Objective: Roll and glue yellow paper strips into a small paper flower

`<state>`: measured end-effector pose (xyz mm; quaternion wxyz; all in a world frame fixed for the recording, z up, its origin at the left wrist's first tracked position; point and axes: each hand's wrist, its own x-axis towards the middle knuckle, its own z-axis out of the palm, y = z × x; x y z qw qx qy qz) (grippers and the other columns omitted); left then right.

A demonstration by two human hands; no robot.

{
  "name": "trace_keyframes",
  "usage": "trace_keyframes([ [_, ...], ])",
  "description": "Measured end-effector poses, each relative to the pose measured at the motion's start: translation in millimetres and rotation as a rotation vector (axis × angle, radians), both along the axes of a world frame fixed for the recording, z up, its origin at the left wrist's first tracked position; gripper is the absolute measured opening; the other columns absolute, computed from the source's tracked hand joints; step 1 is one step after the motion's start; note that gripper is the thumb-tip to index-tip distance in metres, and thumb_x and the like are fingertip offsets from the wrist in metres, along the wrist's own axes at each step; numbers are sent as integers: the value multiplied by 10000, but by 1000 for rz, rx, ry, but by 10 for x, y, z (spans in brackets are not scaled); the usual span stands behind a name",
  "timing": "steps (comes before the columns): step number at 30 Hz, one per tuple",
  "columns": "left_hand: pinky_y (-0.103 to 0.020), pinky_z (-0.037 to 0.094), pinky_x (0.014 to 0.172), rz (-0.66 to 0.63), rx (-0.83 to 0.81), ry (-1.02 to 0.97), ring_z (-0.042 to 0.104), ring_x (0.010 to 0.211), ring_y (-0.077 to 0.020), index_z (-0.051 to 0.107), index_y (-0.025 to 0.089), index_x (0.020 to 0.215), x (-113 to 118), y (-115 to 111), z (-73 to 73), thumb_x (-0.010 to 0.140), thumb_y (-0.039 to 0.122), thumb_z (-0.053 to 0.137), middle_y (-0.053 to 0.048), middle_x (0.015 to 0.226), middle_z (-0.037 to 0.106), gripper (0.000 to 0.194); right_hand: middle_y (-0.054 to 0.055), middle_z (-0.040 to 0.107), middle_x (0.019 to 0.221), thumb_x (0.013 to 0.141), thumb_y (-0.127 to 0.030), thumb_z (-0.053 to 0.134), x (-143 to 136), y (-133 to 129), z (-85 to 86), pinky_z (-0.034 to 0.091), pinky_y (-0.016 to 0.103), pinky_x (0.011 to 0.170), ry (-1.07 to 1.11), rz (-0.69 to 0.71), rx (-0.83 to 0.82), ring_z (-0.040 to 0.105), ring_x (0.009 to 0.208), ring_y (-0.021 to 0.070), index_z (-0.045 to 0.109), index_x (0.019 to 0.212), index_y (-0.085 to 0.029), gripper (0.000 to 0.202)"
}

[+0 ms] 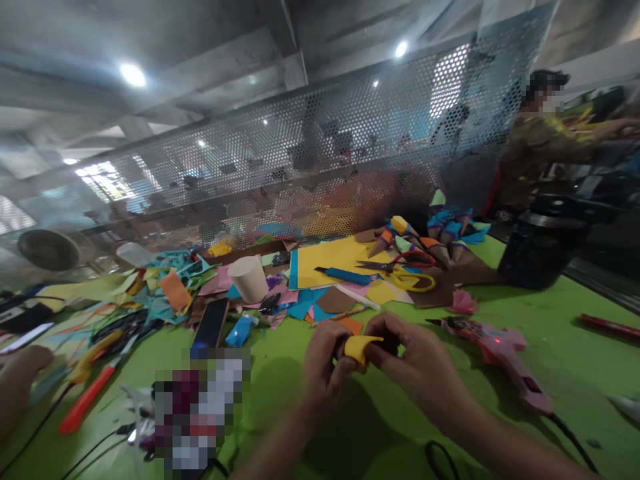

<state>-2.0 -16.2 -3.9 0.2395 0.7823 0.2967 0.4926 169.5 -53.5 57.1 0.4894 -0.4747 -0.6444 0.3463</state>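
Observation:
Both my hands meet over the green table, around a small curled yellow piece (361, 348) that looks like paper. My left hand (325, 363) pinches its left side, fingers closed on it. Thumb and fingers of my right hand (407, 350) are closed at its right tip. Just right of my hands lies a pink glue gun (505, 353) with a lit red light. Beyond them are a blue cutter (350, 275), red-handled scissors (415, 259) and yellow-handled scissors (415, 280) on coloured paper.
A dark bottle (540, 247) stands right. Left are a white roll (249, 279), a phone (210, 327), paper scraps, a yellow glue gun (95, 357), a red-handled tool (87, 400) and another person's hand (23, 373). Cables cross the table (280, 413). A person (540, 140) is behind right.

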Motion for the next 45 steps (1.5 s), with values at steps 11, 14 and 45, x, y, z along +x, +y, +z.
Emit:
trace_keyframes([
  [11, -322, 435, 746, 36, 2, -134, 498, 824, -195, 570, 220, 1036, -19, 44, -40, 972, 535, 389, -40, 894, 532, 369, 1, 591, 667, 889, -347, 556, 12, 1, 15, 374, 250, 510, -56, 5, 49, 508, 574, 143, 623, 749, -202, 212],
  [14, -332, 431, 746, 36, 26, -112, 495, 823, -199, 562, 217, 1022, -36, 58, -45, 971, 541, 380, -41, 889, 524, 374, 13, 617, 710, 890, -343, 569, 19, 2, 7, 398, 263, 548, -92, -8, 87, 534, 620, 156, 638, 737, -205, 217],
  [45, -312, 396, 685, 14, 274, 136, 512, 767, -191, 524, 214, 972, -42, 60, 128, 976, 544, 373, -34, 807, 555, 363, 29, 699, 766, 731, -141, 544, -11, -41, -69, 451, 278, 574, -146, -80, 186, 646, 680, 194, 686, 812, -213, 178],
])
